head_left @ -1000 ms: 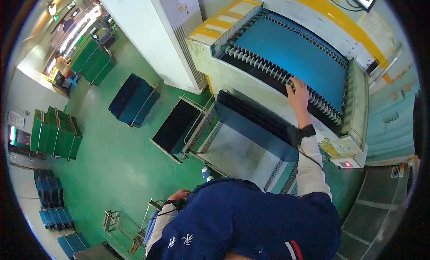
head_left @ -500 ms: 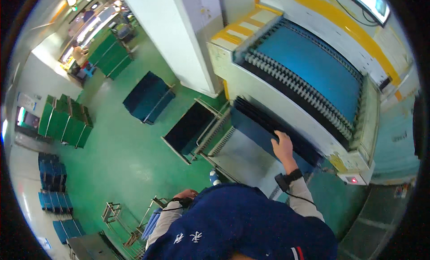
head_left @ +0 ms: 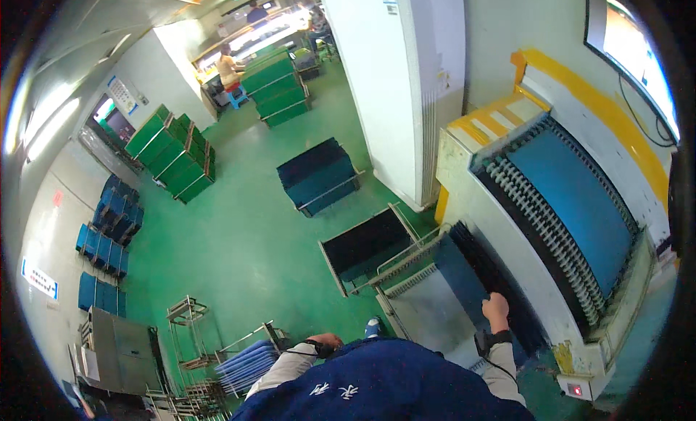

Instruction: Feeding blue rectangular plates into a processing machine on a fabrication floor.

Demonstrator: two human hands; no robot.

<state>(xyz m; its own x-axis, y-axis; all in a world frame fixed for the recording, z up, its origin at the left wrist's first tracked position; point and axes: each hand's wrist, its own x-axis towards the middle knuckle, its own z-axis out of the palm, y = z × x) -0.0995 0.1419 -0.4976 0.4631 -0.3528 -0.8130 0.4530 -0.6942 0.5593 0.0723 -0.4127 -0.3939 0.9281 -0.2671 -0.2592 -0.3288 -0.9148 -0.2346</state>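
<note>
My right hand (head_left: 496,308) is closed at the upper edge of a dark blue panel (head_left: 462,279), the front one of a row of upright thin panels. Its fingertips are mostly hidden. The row leans on a metal cart (head_left: 428,312) with a pale bed and a toothed side rail. Behind the row, at the right, is a machine (head_left: 464,160) with rows of rollers and a flat blue panel (head_left: 569,196) lying on them. My left hand (head_left: 328,340) hangs low beside my body, away from the cart. Its fingers are too small and hidden to read.
Left of the cart, a rack of black panels (head_left: 370,243) stands close by. Farther off are a rack of blue panels (head_left: 319,178), a white pillar (head_left: 391,80) and green stacks (head_left: 174,156). Empty metal frames (head_left: 187,312) stand at the lower left. A seated person (head_left: 229,67) is far back.
My view has swung left, so the scene sits farther right. My right hand, earlier with fingers stretched over the panel edges, is now curled in at the edge. My left hand stays low.
</note>
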